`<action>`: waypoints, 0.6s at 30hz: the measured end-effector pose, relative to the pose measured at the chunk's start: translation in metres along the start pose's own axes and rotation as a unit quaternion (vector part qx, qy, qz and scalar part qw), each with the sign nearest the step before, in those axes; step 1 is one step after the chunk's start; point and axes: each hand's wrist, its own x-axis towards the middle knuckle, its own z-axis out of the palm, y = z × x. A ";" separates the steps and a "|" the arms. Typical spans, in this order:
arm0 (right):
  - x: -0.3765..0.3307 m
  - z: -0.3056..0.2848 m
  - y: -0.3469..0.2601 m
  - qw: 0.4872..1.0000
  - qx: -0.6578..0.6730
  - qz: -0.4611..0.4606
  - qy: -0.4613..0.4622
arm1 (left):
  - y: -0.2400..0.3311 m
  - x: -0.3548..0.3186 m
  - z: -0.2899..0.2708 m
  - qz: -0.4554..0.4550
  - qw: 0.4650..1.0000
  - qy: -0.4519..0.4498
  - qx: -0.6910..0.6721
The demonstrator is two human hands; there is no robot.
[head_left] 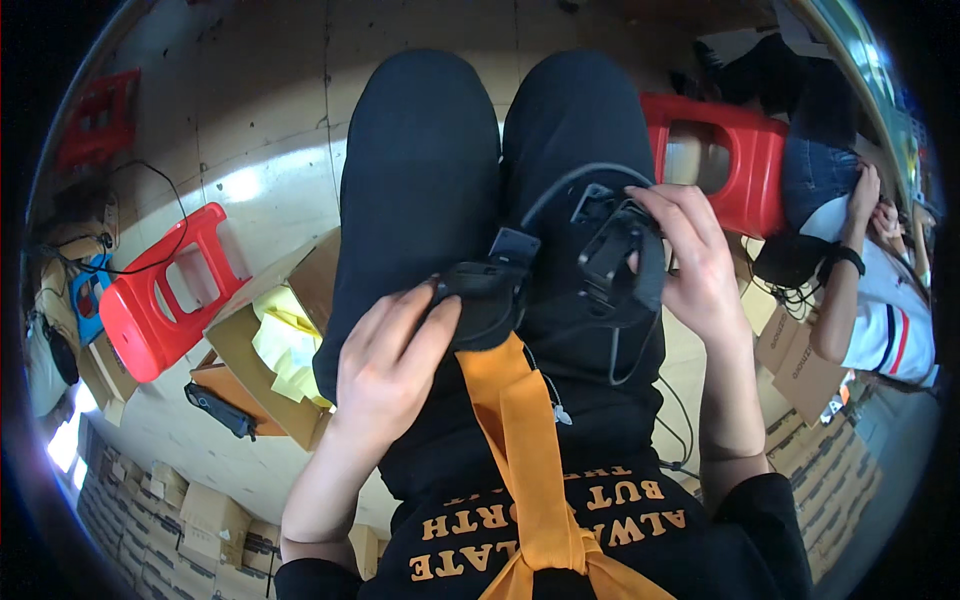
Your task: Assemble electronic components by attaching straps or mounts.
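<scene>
Over my lap, my left hand (385, 365) is closed on the edge of a flat, rounded black device (487, 300) with a small rectangular piece at its upper end. An orange fabric strap (525, 420) runs from just below that device down my black shirt to a knot. My right hand (697, 255) pinches a bulkier black bracket-like device (615, 255) by its upper right side; some of its fingers are hidden behind it. A grey cable (575, 178) arcs between the two devices, and a thin cord loops below the right one.
Red plastic stools (165, 300) stand at the left, another (735, 165) at the right. An open cardboard box (265, 345) with yellow material sits by my left leg. Close on the right is another person (840, 270). Stacked cartons (215, 520) fill the lower left.
</scene>
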 end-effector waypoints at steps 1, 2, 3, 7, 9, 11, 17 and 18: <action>-0.001 0.000 0.003 0.999 0.024 0.007 0.022 | 0.002 0.004 -0.005 -0.005 0.999 0.040 -0.016; -0.001 0.000 0.006 0.998 0.048 0.013 0.044 | 0.000 0.007 -0.009 -0.009 0.998 0.068 -0.010; -0.001 0.002 0.007 0.997 0.053 0.012 0.061 | -0.003 0.009 -0.010 -0.026 0.996 0.081 -0.028; -0.001 0.006 0.005 0.992 0.086 0.016 0.091 | -0.012 0.020 -0.015 -0.107 0.985 0.082 -0.106; -0.001 0.007 0.007 0.994 0.076 0.006 0.082 | -0.017 0.020 -0.013 -0.179 0.959 0.080 -0.204; 0.000 0.006 0.007 0.993 0.081 0.003 0.088 | -0.016 0.029 -0.018 -0.227 0.928 0.080 -0.285; -0.002 0.004 0.004 0.991 0.110 0.006 0.080 | -0.032 0.057 -0.033 -0.217 0.898 0.001 -0.383; -0.002 0.005 0.004 0.991 0.110 0.004 0.079 | -0.033 0.062 -0.036 -0.217 0.898 0.002 -0.382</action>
